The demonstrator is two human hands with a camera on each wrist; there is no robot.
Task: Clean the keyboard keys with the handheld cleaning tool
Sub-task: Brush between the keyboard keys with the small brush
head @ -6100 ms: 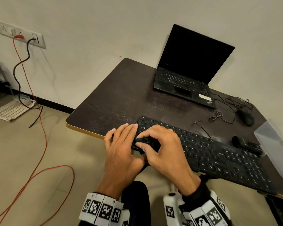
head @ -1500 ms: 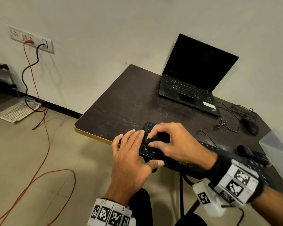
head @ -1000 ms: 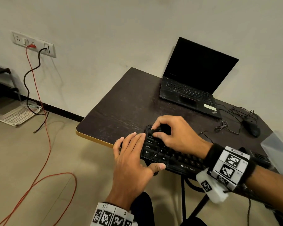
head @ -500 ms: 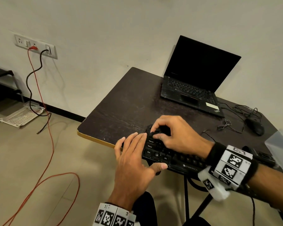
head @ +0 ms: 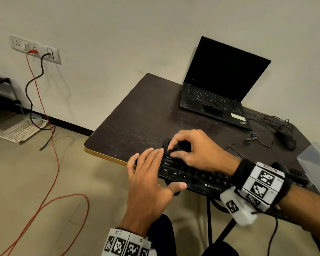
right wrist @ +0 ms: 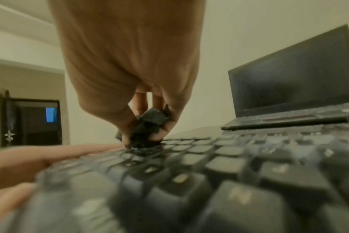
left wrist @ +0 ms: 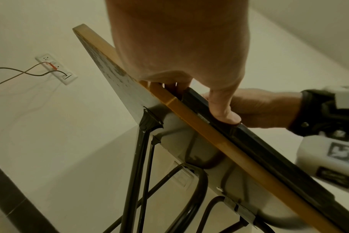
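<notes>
I have the black full-size keyboard along the near edge of the dark wooden bench, my hands at its left end. The open black laptop sits behind it, the black wired mouse to the laptop's right

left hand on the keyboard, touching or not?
Touching. In the left wrist view, the left hand's thumb presses on the keyboard's front edge; the head view shows its fingers lying flat at the keyboard's left end.
</notes>
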